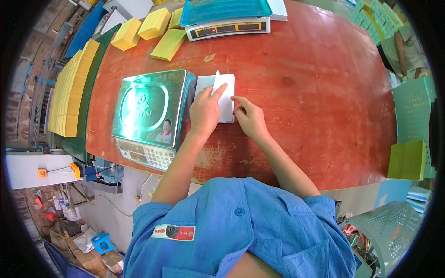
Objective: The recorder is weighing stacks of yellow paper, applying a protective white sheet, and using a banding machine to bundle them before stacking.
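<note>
A small stack of white paper sheets (pixel 225 113) lies on the red table, just right of a scale. My left hand (pixel 205 111) rests over its left part, with a raised white sheet edge at its fingers. The left index finger stretches across the paper; the other fingertips are partly hidden. At the stack's right edge is my right hand (pixel 250 118), index finger extended to touch the side and the other fingers loosely bent. Nothing shows in its grip.
A digital scale (pixel 146 104) with a shiny plate stands close left; another scale with a blue tray (pixel 225 11) stands at the far side. Yellow blocks (pixel 169 44) lie near it, and a long yellow row (pixel 74 92) stands left. A person (pixel 405 48) is at the far right.
</note>
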`<state>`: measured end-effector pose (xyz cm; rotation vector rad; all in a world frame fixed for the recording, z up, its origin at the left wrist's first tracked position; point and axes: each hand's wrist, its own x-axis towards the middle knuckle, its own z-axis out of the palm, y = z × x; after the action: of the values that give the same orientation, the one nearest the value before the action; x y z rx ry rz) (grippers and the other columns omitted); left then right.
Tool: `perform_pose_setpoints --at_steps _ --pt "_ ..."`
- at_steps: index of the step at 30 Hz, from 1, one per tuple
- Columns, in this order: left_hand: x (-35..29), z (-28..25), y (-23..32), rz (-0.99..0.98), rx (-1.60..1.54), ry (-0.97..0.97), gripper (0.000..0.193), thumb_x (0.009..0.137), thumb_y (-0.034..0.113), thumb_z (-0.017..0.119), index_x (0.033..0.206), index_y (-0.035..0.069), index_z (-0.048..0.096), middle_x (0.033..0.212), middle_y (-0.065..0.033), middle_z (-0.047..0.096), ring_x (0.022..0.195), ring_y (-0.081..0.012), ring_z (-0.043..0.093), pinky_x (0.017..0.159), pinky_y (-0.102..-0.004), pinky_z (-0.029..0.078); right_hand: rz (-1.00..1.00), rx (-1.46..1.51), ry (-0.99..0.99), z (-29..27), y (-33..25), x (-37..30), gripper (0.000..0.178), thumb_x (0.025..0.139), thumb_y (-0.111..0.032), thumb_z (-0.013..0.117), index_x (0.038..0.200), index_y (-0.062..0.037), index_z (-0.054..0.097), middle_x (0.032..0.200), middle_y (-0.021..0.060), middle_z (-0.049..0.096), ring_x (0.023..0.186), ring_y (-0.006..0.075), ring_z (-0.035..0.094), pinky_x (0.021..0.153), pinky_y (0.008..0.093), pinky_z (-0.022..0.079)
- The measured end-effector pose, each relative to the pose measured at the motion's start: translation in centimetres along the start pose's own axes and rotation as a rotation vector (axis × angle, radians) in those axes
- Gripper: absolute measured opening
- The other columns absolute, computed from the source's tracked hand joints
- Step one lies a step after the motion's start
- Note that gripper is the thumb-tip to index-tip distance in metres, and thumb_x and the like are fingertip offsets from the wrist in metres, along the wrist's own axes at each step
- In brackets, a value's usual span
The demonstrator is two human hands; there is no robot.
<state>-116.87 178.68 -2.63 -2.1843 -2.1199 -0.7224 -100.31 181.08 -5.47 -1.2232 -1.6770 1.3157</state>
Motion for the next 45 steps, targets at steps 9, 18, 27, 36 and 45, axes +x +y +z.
perform_pose_setpoints --at_steps 9,18,27,36,45 --pt "-1.3 -2.2 0.5 0.106 0.002 -0.241 0.067 0.067 0.017 0.082 0.128 0.006 0.057 0.135 -0.0232 0.052 0.125 -0.0376 0.049 0.103 -0.0424 0.044 -0.033 -0.061 0.001 0.0 0.8 0.3 0.033 0.09 -0.003 0.052 0.121 -0.0039 0.066 0.082 0.0092 0.067 0.074 0.0135 0.063 0.07 0.029 0.051" --pt "-1.0 -3.7 -0.9 0.022 -0.235 -0.33 0.033 0.08 0.011 0.072 0.111 0.003 0.066 0.117 -0.0189 0.063 0.109 -0.0356 0.059 0.092 -0.0404 0.049 -0.061 -0.101 0.018 0.0 0.9 -0.3 0.033 0.091 -0.005 0.053 0.122 -0.0044 0.065 0.081 0.0091 0.068 0.074 0.0131 0.063 0.071 0.0283 0.051" --pt "-5.0 -3.5 3.5 0.158 -0.301 0.062 0.022 0.09 0.009 0.062 0.109 -0.002 0.065 0.102 -0.0226 0.067 0.094 -0.0385 0.066 0.082 -0.0413 0.054 0.213 0.414 -0.038 -0.5 -1.9 -1.2 0.034 0.096 -0.023 0.051 0.099 0.0077 0.067 0.072 0.0076 0.063 0.067 0.0144 0.058 0.06 0.0317 0.047" --pt "-5.9 -1.9 2.7 -0.15 -0.743 0.001 0.034 0.09 0.014 0.068 0.119 -0.001 0.06 0.1 -0.018 0.07 0.089 -0.0248 0.069 0.076 -0.0346 0.054 0.116 0.21 0.168 2.4 -0.4 -4.9 0.012 0.09 -0.008 0.059 0.09 0.0031 0.065 0.071 0.0074 0.063 0.066 0.0106 0.055 0.06 0.0317 0.047" --pt "-5.6 -3.9 6.8 -0.173 -0.909 -0.088 0.016 0.089 0.013 0.069 0.09 -0.002 0.064 0.074 -0.0056 0.064 0.068 -0.0095 0.06 0.062 -0.0269 0.049 -0.081 0.031 0.358 0.4 -3.6 -8.8 0.016 0.087 -0.006 0.068 0.078 0.0012 0.056 0.062 0.0078 0.053 0.061 0.0087 0.047 0.054 0.0286 0.044"
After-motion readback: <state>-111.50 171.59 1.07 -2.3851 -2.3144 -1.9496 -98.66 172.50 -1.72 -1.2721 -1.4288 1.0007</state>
